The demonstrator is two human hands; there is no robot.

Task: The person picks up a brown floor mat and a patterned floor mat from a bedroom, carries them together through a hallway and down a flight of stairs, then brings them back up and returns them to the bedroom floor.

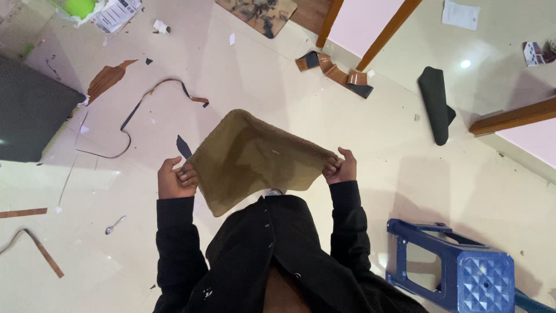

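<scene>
The olive-brown fleece piece (255, 159) is held stretched at chest height by edge pinches only, left hand (175, 179) and right hand (341, 168) both closed on it, so a slip onto the scrap-littered floor (260, 75) is judged possible.

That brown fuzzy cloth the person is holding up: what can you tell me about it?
The brown cloth looks like a thick, fleecy piece in olive-brown, roughly square, with rounded corners and a darker patch near its middle. It is held spread out above the pale floor, one corner pointing away. The left hand and the right hand each pinch an opposite corner.
</scene>
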